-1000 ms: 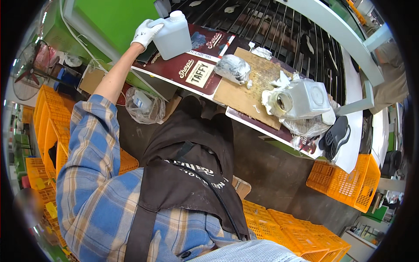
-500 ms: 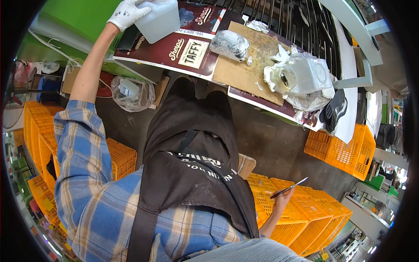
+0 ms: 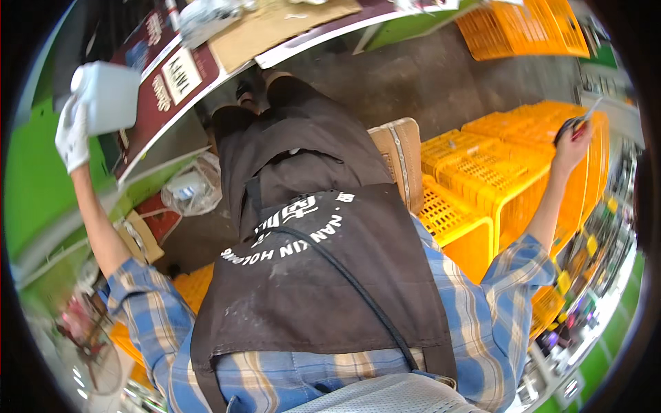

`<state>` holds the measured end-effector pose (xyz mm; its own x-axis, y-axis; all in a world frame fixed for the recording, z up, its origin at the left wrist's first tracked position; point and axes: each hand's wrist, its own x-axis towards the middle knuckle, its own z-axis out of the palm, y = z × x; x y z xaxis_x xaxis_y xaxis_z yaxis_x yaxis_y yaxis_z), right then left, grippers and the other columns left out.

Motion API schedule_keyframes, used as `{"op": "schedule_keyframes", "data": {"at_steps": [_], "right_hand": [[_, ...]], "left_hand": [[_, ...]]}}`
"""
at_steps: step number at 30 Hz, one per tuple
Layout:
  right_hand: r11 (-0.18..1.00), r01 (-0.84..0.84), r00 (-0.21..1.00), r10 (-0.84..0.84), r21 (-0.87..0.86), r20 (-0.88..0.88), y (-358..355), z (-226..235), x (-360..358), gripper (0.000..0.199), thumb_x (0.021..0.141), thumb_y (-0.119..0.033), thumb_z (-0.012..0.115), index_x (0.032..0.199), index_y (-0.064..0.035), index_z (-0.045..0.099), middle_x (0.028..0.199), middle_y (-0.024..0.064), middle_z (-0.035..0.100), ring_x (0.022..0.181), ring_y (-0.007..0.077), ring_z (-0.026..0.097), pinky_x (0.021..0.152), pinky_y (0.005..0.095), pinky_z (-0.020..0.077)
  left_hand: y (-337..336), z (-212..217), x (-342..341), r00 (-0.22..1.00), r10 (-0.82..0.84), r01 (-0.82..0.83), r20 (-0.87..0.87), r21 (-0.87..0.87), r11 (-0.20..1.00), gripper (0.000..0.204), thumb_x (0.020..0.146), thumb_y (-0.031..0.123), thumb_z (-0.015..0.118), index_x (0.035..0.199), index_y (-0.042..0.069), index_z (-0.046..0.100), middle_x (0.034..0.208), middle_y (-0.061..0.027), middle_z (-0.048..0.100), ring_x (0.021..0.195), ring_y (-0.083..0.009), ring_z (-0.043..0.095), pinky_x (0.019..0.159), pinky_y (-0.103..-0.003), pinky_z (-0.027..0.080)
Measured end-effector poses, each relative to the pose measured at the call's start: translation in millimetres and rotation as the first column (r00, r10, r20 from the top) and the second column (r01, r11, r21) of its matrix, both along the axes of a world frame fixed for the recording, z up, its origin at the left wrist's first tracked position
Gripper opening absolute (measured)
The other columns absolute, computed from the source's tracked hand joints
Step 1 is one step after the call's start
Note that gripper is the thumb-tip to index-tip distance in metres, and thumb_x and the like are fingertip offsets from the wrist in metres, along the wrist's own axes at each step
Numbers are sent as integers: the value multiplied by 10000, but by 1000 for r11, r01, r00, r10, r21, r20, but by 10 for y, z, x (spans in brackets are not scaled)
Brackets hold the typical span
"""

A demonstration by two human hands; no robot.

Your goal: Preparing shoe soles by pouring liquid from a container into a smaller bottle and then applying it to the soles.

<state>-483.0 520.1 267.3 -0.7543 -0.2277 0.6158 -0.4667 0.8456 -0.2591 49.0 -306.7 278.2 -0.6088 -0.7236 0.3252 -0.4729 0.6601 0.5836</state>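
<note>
My gloved left hand grips a whitish square-sided plastic jug by its handle side, at the left end of the workbench. The jug is upright or slightly tilted; I cannot tell which. Out to the right, above orange crates, my bare right hand is closed round what look like scissors, with dark and red handles and a thin pale blade end that is blurred.
On the bench lie brown cardboard and a crumpled plastic-wrapped bundle. Orange crates stand in a row to my right, beside a brown padded seat. A clear bag with a bottle hangs below the bench.
The view has swung to the right. My right hand has moved outward, away from my body, with the scissors in it. My left hand still holds the jug, now lower in the picture.
</note>
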Motion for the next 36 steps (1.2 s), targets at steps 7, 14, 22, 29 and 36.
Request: {"op": "schedule_keyframes", "data": {"at_steps": [7,14,22,29,36], "right_hand": [[595,-37,900,370,-803,232,744,974,294,334,903,-111,665,1190,-51,505,775,32,511,603,99,439,488,238,344],[503,47,706,594,-863,385,-788,1089,776,381,958,-372,531,1204,-83,502,715,-19,389,573,91,369,514,228,308],[861,17,304,480,-508,823,-1367,629,1199,525,982,-459,480,1389,-131,434,764,-43,480,492,21,409,410,184,316],[986,-25,73,168,-167,983,-1033,739,1492,581,927,-480,575,1306,-49,480,674,-19,428,412,55,397,370,204,326],[969,-189,-181,-195,161,964,-873,949,1547,589,916,-521,567,1265,-50,510,640,-18,419,408,60,398,378,222,320]], "left_hand": [[731,413,14,991,124,-131,-47,-201,971,298,889,128,690,1162,12,661,1089,-76,681,919,-126,616,853,-257,499],[1863,1212,-106,945,12,-71,-328,-168,983,280,861,-4,664,1138,-34,648,1063,-132,689,906,-172,662,811,-277,570],[3316,426,-1785,635,-633,678,-443,-72,731,383,769,-54,700,1143,-49,617,1170,-159,634,1077,-241,613,922,-358,516],[4576,-427,-2761,521,-820,840,-238,-24,542,217,790,208,682,1005,194,713,734,-81,655,617,-257,600,583,-370,482],[5114,-1163,-2683,255,-965,940,-67,250,231,212,766,250,707,978,250,707,673,-123,624,611,-317,623,574,-412,489]]}}
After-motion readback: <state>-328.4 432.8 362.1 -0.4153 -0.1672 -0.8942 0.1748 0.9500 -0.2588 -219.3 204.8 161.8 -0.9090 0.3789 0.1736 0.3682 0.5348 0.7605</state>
